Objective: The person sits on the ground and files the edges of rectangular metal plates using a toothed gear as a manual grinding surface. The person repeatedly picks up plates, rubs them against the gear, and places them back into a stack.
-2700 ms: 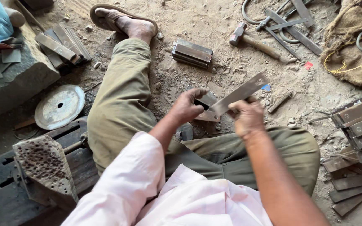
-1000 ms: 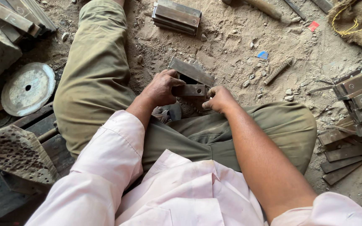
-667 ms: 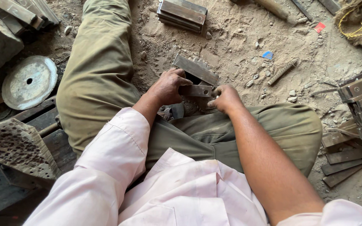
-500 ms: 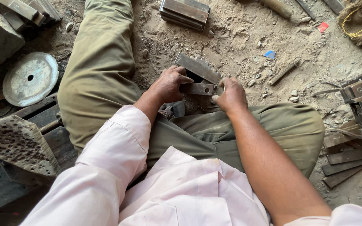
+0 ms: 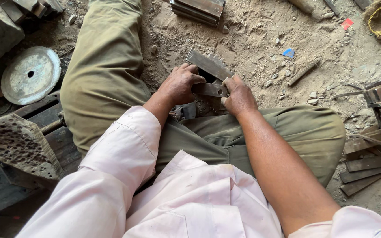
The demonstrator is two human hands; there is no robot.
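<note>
The metal strip (image 5: 209,89) lies low over the sandy floor (image 5: 261,39), just in front of the person's folded legs. The left hand (image 5: 182,83) is clamped on the strip's left end; the right hand (image 5: 239,96) grips its right end. A toothed metal bar (image 5: 208,64) lies just beyond the strip. A round metal disc (image 5: 31,75) sits well to the left of the strip.

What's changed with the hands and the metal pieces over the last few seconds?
The metal strip, earlier raised between both hands, has come down to the sandy ground onto the toothed bar. The left hand and right hand keep their grip. The round disc stayed put.
</note>
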